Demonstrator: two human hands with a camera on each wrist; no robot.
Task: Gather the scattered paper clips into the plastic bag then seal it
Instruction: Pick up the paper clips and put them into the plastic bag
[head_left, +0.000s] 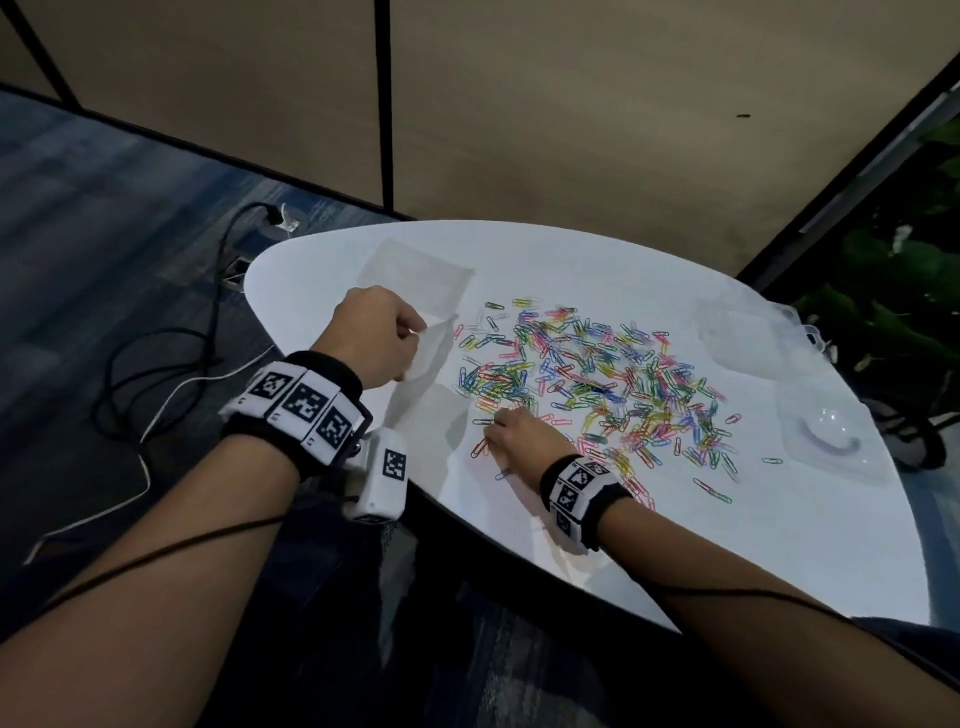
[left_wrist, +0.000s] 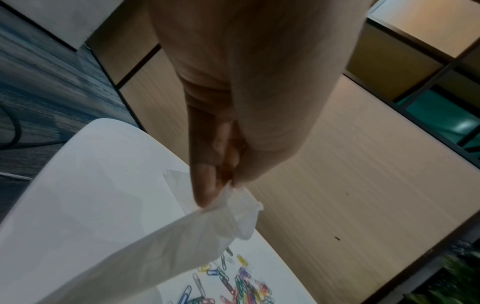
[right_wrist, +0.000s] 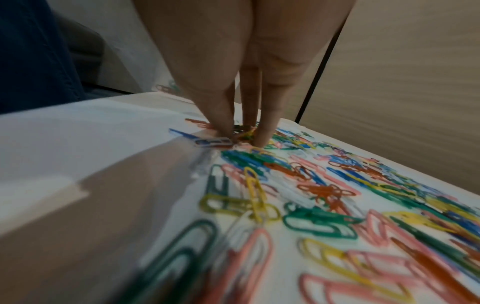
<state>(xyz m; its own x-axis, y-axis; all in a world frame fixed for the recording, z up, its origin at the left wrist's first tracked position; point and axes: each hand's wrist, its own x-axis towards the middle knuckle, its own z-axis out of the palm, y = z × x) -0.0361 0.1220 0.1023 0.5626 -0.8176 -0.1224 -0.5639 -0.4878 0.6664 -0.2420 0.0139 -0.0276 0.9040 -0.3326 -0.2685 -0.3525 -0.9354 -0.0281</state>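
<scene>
Many coloured paper clips (head_left: 597, 379) lie spread over the middle of the white table (head_left: 727, 545). My left hand (head_left: 415, 332) pinches the top edge of a clear plastic bag (head_left: 431, 374) and holds it lifted, its lower end resting on the table left of the clips. In the left wrist view, the left hand (left_wrist: 228, 185) has thumb and fingers closed on the crumpled bag rim (left_wrist: 239, 209). My right hand (head_left: 493, 423) reaches down at the near left edge of the pile. Its fingertips (right_wrist: 262, 135) close on a few paper clips (right_wrist: 244, 133) beside the bag (right_wrist: 116, 195).
A second flat clear bag (head_left: 415, 270) lies at the table's far left. More clear plastic (head_left: 743, 332) and a clear lid-like piece (head_left: 826, 431) sit at the right side. Cables (head_left: 171, 374) trail over the floor on the left. A partition wall stands behind the table.
</scene>
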